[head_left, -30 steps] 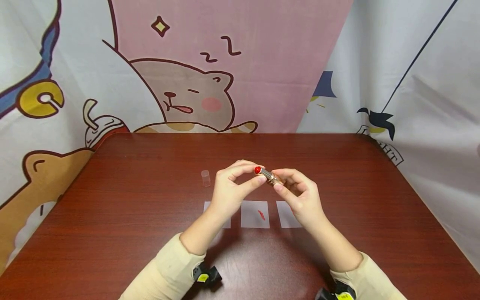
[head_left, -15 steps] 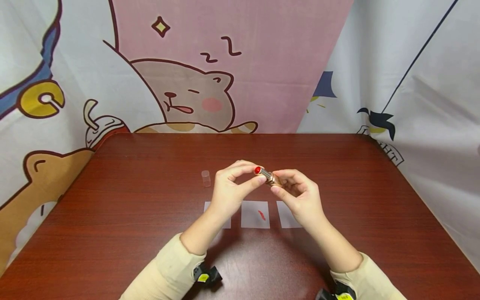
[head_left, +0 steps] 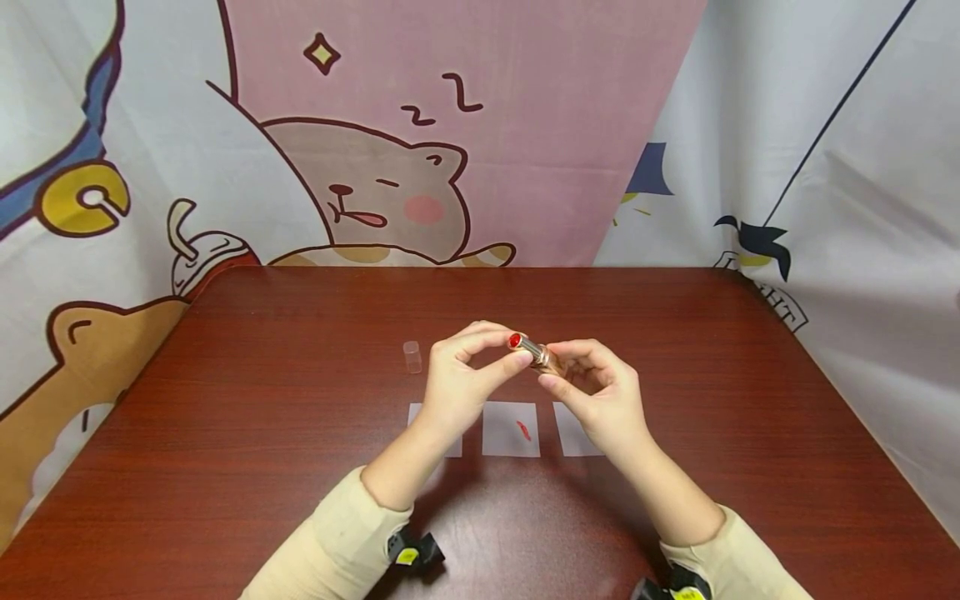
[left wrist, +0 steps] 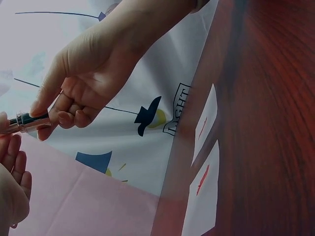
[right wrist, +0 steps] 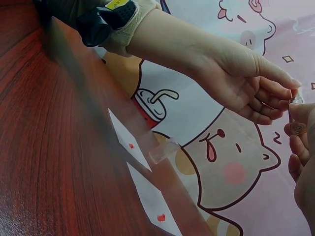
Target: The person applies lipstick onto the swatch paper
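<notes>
The head view looks down; wrist views share both hands point(left wrist: 83, 88) point(left wrist: 12, 191).

The place is looking like a small staged recording booth; the views are leaving unclear whether a home or an office is housing it. Cartoon-printed cloth point(head_left: 562, 125) is hanging in folds behind the table point(head_left: 262, 375) and flanking its left and right sides. The table is showing red-brown wood grain. 3 sheets point(head_left: 498, 429) are lying in a row. 2 wrist cameras point(head_left: 416, 550) are sitting at the sleeves point(head_left: 330, 533).
</notes>
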